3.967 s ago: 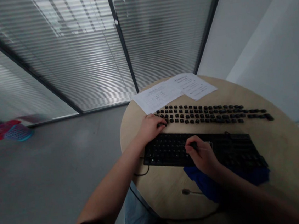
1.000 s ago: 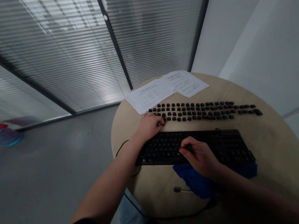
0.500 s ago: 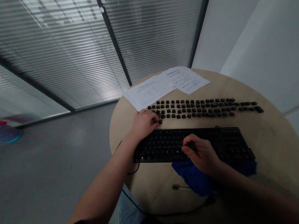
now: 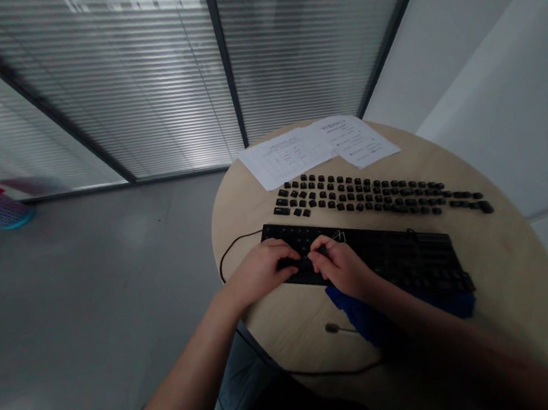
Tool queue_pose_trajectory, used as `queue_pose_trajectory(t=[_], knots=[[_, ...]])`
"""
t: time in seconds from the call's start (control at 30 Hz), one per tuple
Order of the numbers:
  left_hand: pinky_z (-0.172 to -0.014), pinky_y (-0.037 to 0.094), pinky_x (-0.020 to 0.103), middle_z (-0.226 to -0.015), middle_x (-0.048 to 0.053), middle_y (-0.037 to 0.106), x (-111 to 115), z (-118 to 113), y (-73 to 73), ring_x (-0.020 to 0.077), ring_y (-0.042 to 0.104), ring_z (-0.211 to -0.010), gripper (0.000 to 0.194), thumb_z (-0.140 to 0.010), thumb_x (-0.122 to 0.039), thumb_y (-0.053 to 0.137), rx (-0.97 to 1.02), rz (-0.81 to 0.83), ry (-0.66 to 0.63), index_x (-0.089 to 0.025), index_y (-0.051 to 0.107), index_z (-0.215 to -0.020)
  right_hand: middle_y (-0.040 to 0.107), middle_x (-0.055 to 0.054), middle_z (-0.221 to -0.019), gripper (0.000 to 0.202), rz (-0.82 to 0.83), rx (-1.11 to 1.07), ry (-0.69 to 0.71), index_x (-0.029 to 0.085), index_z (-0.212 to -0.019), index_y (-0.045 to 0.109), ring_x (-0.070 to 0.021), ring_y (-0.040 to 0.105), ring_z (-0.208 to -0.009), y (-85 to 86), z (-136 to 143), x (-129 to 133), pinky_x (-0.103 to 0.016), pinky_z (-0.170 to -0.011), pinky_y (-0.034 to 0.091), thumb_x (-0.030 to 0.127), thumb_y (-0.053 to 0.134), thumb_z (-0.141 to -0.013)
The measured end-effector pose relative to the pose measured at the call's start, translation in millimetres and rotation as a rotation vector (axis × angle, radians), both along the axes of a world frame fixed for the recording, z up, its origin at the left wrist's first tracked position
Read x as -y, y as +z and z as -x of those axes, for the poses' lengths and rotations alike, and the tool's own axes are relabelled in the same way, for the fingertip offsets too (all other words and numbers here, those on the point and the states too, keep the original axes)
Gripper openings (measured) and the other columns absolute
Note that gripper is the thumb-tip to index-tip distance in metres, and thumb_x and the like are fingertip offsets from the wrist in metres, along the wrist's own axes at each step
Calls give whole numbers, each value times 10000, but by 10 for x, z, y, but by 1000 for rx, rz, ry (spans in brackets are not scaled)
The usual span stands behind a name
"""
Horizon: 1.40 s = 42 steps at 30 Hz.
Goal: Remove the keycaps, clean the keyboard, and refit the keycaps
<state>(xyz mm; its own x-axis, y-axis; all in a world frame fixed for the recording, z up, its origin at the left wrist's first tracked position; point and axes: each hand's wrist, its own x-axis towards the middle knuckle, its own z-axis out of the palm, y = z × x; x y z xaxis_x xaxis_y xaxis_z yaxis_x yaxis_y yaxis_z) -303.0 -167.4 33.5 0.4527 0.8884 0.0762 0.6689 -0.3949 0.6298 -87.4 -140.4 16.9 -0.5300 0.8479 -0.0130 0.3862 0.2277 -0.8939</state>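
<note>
A black keyboard (image 4: pixel 371 247) lies on the round wooden table (image 4: pixel 290 317). Over its left part rests my left hand (image 4: pixel 268 267), thumb and fingers apart at the keys, holding nothing that I can see. Just right of it, my right hand (image 4: pixel 336 263) is pinched around a small dark tool with a thin wire loop (image 4: pixel 338 236) sticking up. Behind the keyboard, loose black keycaps (image 4: pixel 351 197) are laid out in several rows. A blue cloth (image 4: pixel 358 313) lies under my right forearm, near the keyboard's front edge.
Printed papers (image 4: pixel 293 154) lie at the table's back. A small brush-like item (image 4: pixel 333 328) is near the blue cloth. A black cable (image 4: pixel 227 252) curls off the keyboard's left end. A blue and red basket (image 4: pixel 0 211) stands on the floor at the far left.
My left hand has come from the loose keycaps down onto the keyboard. My right hand has moved left, close beside it, still pinching the tool. The view has shifted slightly.
</note>
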Motion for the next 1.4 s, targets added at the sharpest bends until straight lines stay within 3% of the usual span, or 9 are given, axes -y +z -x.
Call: queue_pose_trajectory(t=[0.2,0.43,0.57,0.83,0.93,1.07,1.2,1.3,1.4], knots=[[-893,515,350,-972,45,724,-3,-1,-54,212,653,-959,143,-856,-175,714,-17,-20,-14,-208,752,-989,688,1,-751,141,-281,214,146,212,-890,614,-139,628,-624,-14,-5,24,-256,-645,420,305,555,-978],[-929,517,368,-1008,52,708,16,-30,-78,219,646,-992,167,-853,-178,715,-41,-36,2,-216,758,-1009,703,-15,-788,171,-456,221,203,213,-917,624,-157,658,-695,-132,-34,110,-259,-670,426,355,563,-991],[-898,525,357,-996,50,708,13,-46,-55,216,649,-965,118,-867,-198,710,-73,-46,-1,-217,767,-968,692,-7,-755,166,-396,180,147,213,-909,612,-150,640,-649,-124,-32,104,-260,-640,414,337,538,-992],[-877,525,350,-974,48,734,10,-98,-26,217,667,-948,94,-899,-239,692,-94,-59,69,-212,757,-961,575,53,-587,172,-78,-133,-73,231,-903,539,-131,561,-498,-209,-40,84,-241,-535,420,365,480,-993],[-875,521,349,-969,42,728,-12,-102,54,219,663,-950,74,-870,-216,717,-109,-44,70,-208,741,-940,590,40,-612,158,-185,-127,-65,231,-899,559,-136,578,-524,-159,-61,106,-249,-553,427,353,500,-979],[-835,519,330,-940,33,710,-187,-175,290,206,654,-926,77,-856,-188,709,-99,-51,63,-208,715,-930,684,-18,-776,132,-430,-63,-33,231,-906,596,-161,646,-647,68,-163,95,-276,-636,462,318,520,-970],[-875,514,352,-950,38,701,-500,-389,483,211,643,-954,74,-881,-224,672,-89,-134,-19,-209,712,-942,710,-44,-850,162,-532,22,-158,231,-906,608,-191,677,-729,248,-404,-6,-302,-706,491,318,493,-982],[-906,503,372,-958,55,696,-723,-513,490,226,636,-978,82,-881,-229,661,-177,-191,-54,-198,719,-931,686,-31,-739,195,-534,48,-320,230,-859,585,-184,656,-640,277,-675,-88,-290,-636,477,348,489,-981],[-893,500,368,-953,66,692,-923,-534,387,233,634,-957,106,-878,-228,659,-269,-225,-2,-184,730,-944,613,16,-585,205,-486,21,-469,232,-880,567,-154,577,-479,262,-933,-118,-261,-522,420,394,501,-986]])
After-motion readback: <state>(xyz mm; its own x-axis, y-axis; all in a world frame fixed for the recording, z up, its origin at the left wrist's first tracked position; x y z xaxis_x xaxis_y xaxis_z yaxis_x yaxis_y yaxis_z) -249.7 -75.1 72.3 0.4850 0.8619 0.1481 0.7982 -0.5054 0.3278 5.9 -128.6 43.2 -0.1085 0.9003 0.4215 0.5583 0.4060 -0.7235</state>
